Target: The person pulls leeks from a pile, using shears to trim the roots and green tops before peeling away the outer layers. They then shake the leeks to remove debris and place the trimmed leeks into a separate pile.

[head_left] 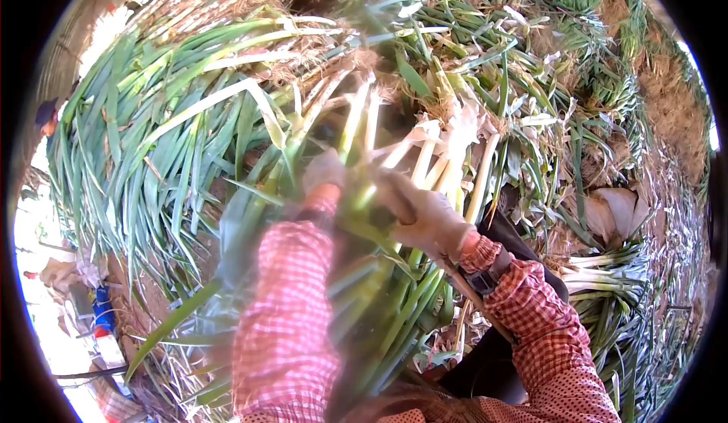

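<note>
Both my hands wear pale work gloves below red-and-white checked sleeves. My left hand (324, 176) is blurred and closes around the pale stalks of a bunch of green onions (394, 271). My right hand (428, 218) grips the same bunch a little lower, over the white stalks. The bunch runs from the white root ends near the middle of the view down to long green leaves across my lap.
A big heap of cut green onions (174, 119) with long leaves fills the left and top. More onions (607, 271) lie on straw-strewn ground at the right. A blue bottle (103, 309) stands at the lower left.
</note>
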`<state>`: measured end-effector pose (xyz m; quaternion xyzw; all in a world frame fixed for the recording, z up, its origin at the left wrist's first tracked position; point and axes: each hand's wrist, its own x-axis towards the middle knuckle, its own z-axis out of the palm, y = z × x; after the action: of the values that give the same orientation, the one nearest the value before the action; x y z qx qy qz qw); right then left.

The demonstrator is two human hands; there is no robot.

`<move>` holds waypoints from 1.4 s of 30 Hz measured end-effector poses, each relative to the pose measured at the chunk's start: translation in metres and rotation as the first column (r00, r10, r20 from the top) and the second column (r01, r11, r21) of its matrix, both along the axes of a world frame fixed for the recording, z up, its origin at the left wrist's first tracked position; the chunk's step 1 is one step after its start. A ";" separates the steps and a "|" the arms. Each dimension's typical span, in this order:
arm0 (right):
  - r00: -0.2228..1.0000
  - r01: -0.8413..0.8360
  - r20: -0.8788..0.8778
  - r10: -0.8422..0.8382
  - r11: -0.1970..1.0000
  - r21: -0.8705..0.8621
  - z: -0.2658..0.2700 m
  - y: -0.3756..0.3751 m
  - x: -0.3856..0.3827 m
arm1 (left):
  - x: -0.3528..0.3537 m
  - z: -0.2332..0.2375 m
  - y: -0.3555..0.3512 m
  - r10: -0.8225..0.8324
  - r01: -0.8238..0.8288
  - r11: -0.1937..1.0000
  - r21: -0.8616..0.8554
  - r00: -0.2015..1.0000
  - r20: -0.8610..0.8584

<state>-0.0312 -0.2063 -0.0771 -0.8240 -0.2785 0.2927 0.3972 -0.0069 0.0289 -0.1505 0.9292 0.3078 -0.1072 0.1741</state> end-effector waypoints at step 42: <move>0.975 -0.212 -0.053 0.215 0.976 0.049 -0.020 0.015 0.033 | -0.072 -0.014 0.019 -0.387 0.386 0.920 0.062 0.880 0.274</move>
<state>0.0021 -0.1910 -0.0969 -0.7716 -0.3601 0.3515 0.3891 -0.0790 0.0477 -0.1645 0.9780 0.0888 -0.0062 0.1886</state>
